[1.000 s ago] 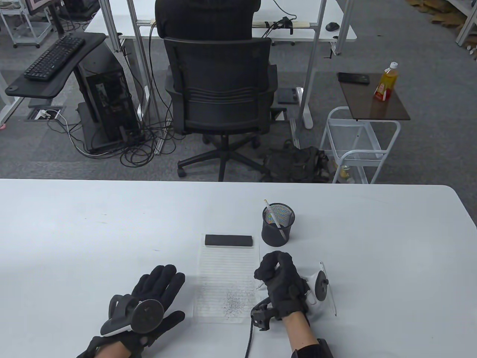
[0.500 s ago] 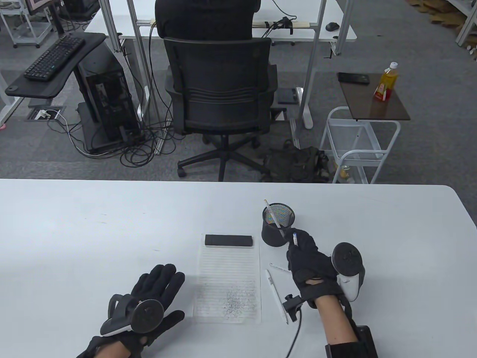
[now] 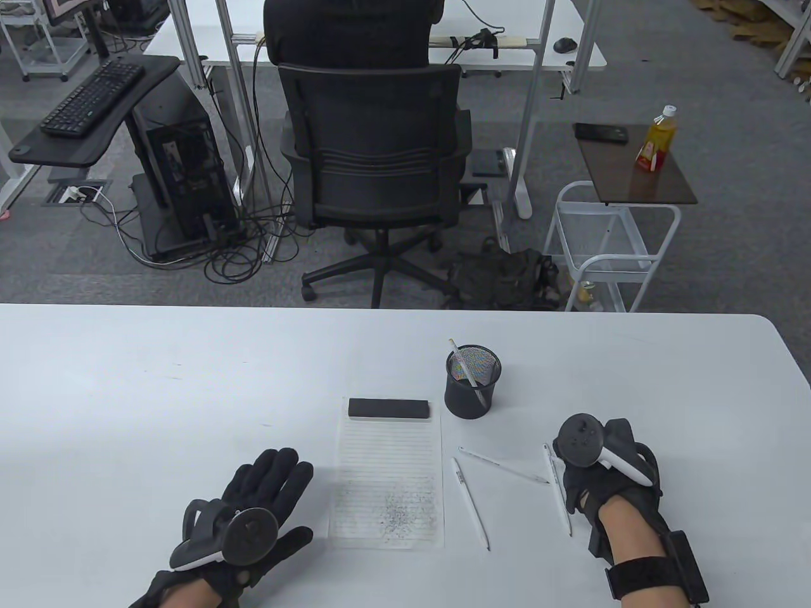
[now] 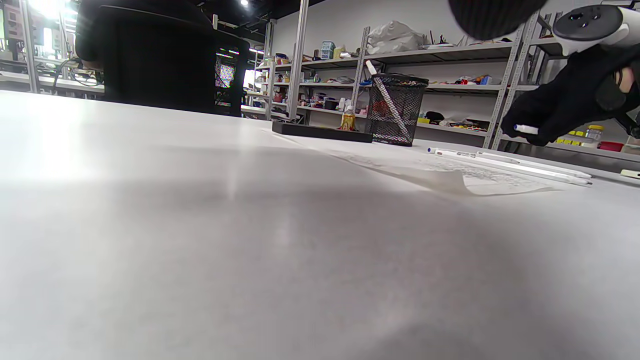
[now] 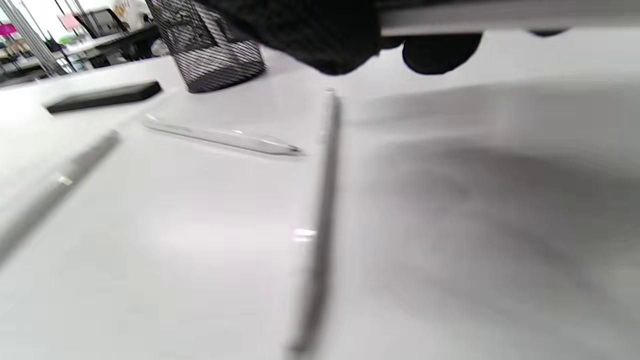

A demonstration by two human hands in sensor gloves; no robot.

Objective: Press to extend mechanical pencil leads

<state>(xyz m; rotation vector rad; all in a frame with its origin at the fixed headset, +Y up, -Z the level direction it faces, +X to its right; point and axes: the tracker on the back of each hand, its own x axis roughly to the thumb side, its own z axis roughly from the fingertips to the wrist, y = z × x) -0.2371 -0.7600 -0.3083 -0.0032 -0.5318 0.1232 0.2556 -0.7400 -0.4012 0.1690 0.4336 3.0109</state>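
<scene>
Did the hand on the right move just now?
Yes. The right hand went from beside the mesh pen cup back toward the near table edge and out to the right, and now holds a white pencil.

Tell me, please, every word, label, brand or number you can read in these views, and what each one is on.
None is legible.
Bottle label: too small to read.
Lined paper: only grey scribbles, no words.
Shelf packages: too blurred to read.
</scene>
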